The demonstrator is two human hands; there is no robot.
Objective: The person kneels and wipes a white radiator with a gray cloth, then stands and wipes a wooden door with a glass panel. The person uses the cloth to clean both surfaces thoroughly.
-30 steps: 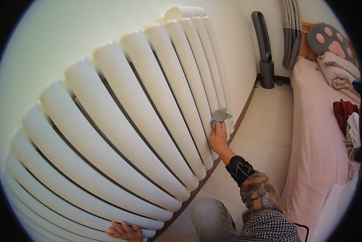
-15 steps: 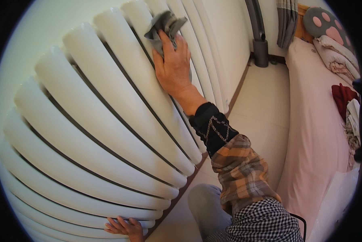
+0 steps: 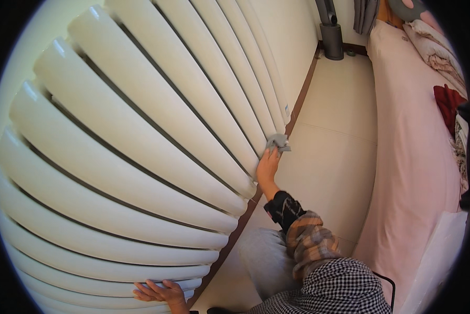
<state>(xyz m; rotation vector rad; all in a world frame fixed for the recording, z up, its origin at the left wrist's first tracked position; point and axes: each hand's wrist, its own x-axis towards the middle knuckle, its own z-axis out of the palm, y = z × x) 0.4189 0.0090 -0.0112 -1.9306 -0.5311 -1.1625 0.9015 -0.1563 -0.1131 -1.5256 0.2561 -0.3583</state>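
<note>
Grey cloth [image 3: 278,142] pressed under right hand [image 3: 267,166] against white radiator [image 3: 140,131] base; left hand [image 3: 159,291] lies open, flat on lower tube.

The radiator [image 3: 140,136] is glossy white with dark gaps between its tubes. The cloth [image 3: 278,141] is grey. The sleeve [image 3: 311,240] is brown-and-beige plaid with a black patterned cuff [image 3: 283,208]; the garment [image 3: 339,290] below it is black-and-white checked. The floor [image 3: 334,136] is cream tile, the bedsheet [image 3: 418,146] pale pink, with a red cloth [image 3: 447,102] lying on it
</note>
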